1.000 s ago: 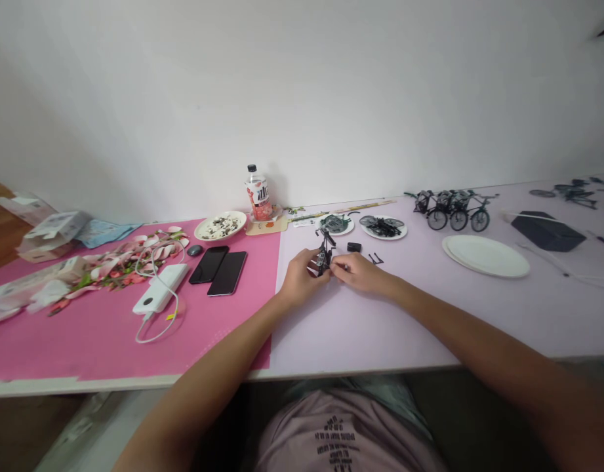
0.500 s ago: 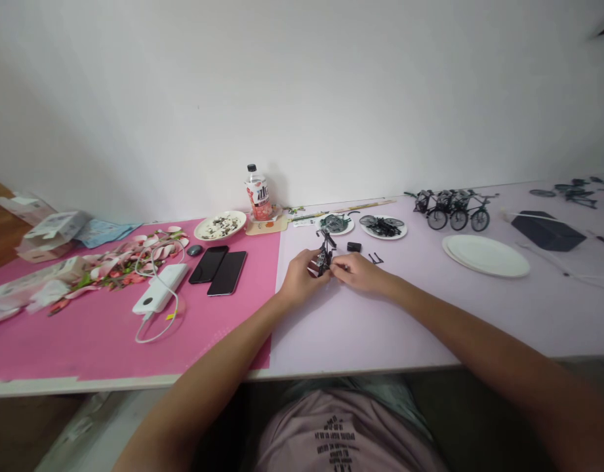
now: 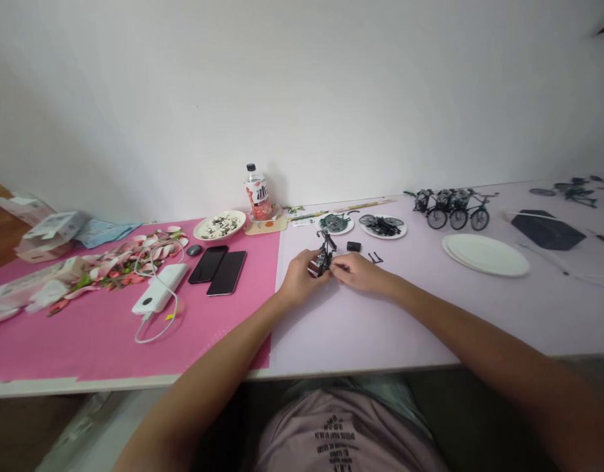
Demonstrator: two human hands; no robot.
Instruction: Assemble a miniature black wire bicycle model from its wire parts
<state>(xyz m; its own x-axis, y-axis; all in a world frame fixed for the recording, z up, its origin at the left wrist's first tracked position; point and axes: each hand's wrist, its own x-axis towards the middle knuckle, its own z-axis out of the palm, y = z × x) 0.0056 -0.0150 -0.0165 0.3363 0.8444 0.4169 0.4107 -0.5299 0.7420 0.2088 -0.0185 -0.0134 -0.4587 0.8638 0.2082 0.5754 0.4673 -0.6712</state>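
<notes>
Two hands of mine meet over the pale lilac half of the surface [image 3: 380,334], both closed on a small black model bicycle [image 3: 325,252] that stands roughly upright between them, seen almost end-on. My left hand [image 3: 300,280] grips it from the left, thumb low on the near side and fingers curled round the far side. My right hand [image 3: 357,270] has its fingers bunched against the lower right of it; exactly which part they pinch is hidden by my own fingertips. Just beyond my right hand lies a small black plastic block [image 3: 353,246], and to the right of that a pair of thin black rod-like pieces [image 3: 376,257]. Farther back, a small round white plate [image 3: 349,229] carries dark green parts, and beside it a second round white plate [image 3: 402,229] carries a heap of black parts [image 3: 384,227] with wheels among them. To my right, a row of dark finished model bicycles [image 3: 452,208] stands near the wall, with stacked white oval plates [image 3: 488,254] nearer me. To my left, on the pink half of the surface [image 3: 100,341], lie two flat black phones [image 3: 227,273], a white power bank [image 3: 161,288] with its white cable, and a spread of pink petals [image 3: 134,259].
</notes>
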